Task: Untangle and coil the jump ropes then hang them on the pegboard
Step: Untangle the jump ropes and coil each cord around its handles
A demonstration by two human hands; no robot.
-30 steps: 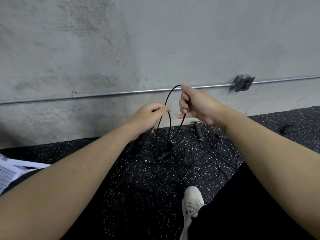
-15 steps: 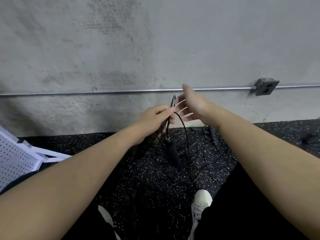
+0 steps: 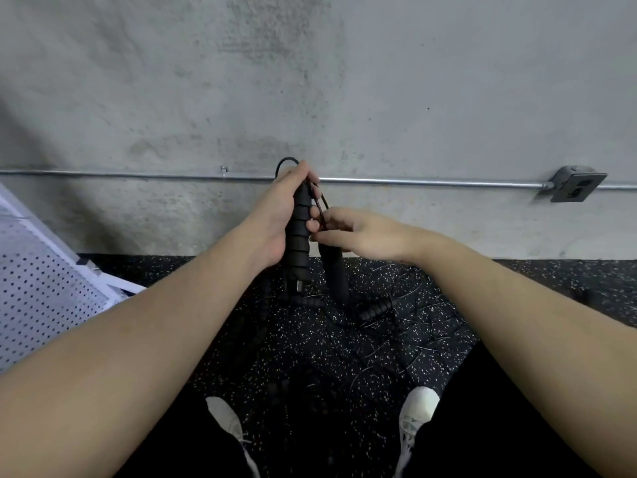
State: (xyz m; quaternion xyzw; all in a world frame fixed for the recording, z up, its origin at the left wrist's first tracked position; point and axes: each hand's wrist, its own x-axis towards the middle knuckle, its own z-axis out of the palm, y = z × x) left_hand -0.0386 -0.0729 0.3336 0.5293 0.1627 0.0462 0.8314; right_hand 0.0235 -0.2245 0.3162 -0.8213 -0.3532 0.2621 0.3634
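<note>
My left hand (image 3: 275, 215) is wrapped around a black ribbed jump rope handle (image 3: 297, 243), held upright in front of the wall, with a thin black cable looping out above the fist. My right hand (image 3: 358, 232) pinches the cable beside that handle, and a second smooth black handle (image 3: 335, 270) hangs just below it. A tangle of thin black ropes with more ribbed handles (image 3: 375, 310) lies on the speckled floor under both hands. The white pegboard (image 3: 41, 281) leans at the far left.
A concrete wall stands straight ahead with a metal conduit pipe (image 3: 431, 182) running across it to an outlet box (image 3: 575, 184) on the right. My two white shoes (image 3: 417, 408) rest on the black speckled rubber floor (image 3: 293, 353) below the tangle.
My left hand has risen and now grips the ribbed handle upright. My right hand has dropped from open fingers to a pinch on the cable. The view has shifted left, showing more pegboard.
</note>
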